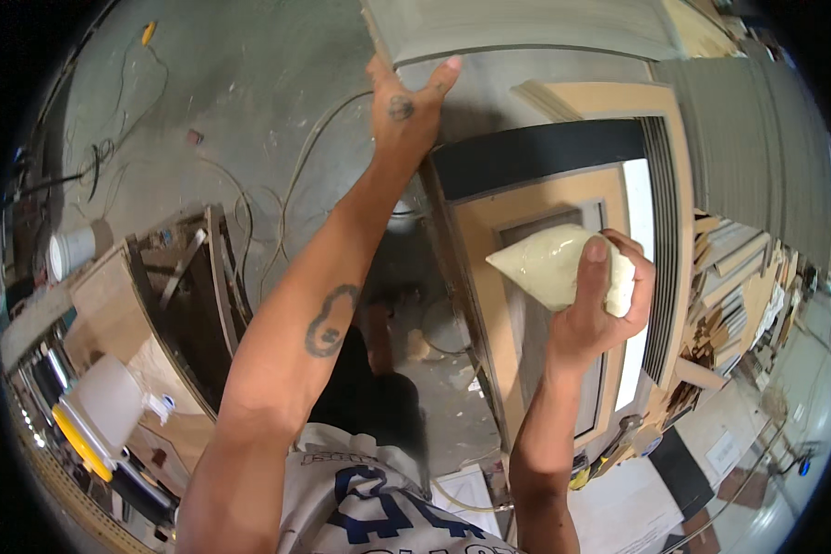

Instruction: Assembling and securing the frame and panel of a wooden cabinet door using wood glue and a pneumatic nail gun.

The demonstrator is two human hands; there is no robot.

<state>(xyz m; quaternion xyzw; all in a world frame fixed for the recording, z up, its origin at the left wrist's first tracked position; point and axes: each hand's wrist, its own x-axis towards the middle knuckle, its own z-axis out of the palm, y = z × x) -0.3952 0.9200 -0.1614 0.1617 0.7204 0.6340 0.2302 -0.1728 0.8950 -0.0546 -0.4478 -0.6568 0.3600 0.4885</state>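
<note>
My right hand is closed round a cream-coloured, cone-shaped plastic bag, filled with a pale paste. Its pointed tip faces left, above a framed wooden panel with a recessed grey centre. My left hand is at the far left corner of a grey board, thumb along its near face and fingers bent round the edge, partly hidden. A black strip and a white strip lie along the panel's far and right sides.
Stacked grey sheets and wood offcuts stand at the right. A wooden cabinet frame is at the left, beside a white bucket. A hose runs across the floor. Hand tools lie near the panel's lower right.
</note>
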